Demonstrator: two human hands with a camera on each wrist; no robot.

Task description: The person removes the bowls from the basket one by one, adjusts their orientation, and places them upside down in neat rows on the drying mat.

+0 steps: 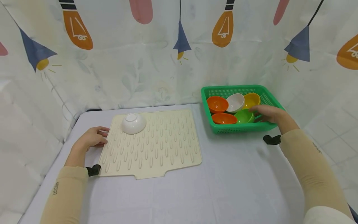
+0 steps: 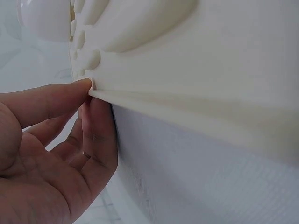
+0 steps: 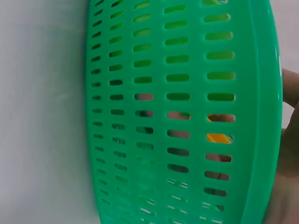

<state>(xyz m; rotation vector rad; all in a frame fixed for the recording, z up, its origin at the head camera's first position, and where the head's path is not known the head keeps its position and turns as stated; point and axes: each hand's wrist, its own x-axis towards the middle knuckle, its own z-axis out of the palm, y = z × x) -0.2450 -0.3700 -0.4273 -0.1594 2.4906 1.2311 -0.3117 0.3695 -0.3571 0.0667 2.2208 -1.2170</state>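
My left hand [image 1: 93, 137] is at the left edge of a cream ribbed drying mat [image 1: 156, 146]. In the left wrist view its thumb and fingers pinch the mat's thin rim [image 2: 140, 107]. A white bowl [image 1: 133, 123] lies upside down on the mat's far left part. My right hand [image 1: 267, 113] reaches over the near right wall of a green basket [image 1: 232, 129], its fingertips at the right side of a light green bowl [image 1: 244, 116]. Whether they grip its rim cannot be made out. In the right wrist view the basket wall [image 3: 187, 107] mostly hides the fingers.
Around the green bowl in the basket sit two orange bowls, one behind [image 1: 217, 104] and one in front [image 1: 224, 119], a white bowl [image 1: 235, 102] and a yellow bowl [image 1: 252, 100]. A white cloth covers the table [image 1: 223, 180]. A patterned curtain [image 1: 156, 71] hangs behind.
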